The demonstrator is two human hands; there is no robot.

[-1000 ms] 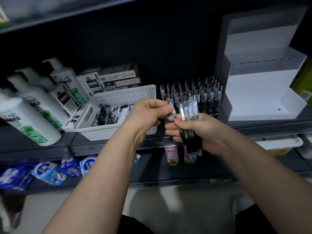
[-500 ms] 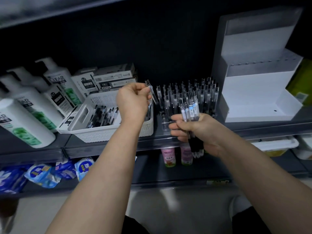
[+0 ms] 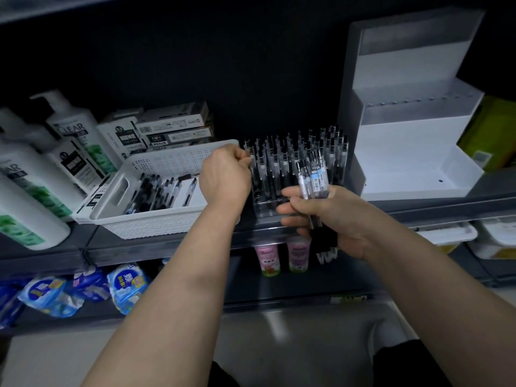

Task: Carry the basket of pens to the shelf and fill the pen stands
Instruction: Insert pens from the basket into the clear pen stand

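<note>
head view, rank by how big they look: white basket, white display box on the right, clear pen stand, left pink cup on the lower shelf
1. white display box
2. white basket
3. clear pen stand, partly hidden, so its place below the basket is less sure
4. left pink cup, plainly smallest

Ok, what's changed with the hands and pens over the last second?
The left hand pulled one clear pen out of the right hand's bundle of clear black-gripped pens and carried it up-left to the clear plastic pen stand's left edge. Right hand, bundle, white perforated basket stayed put.
</note>
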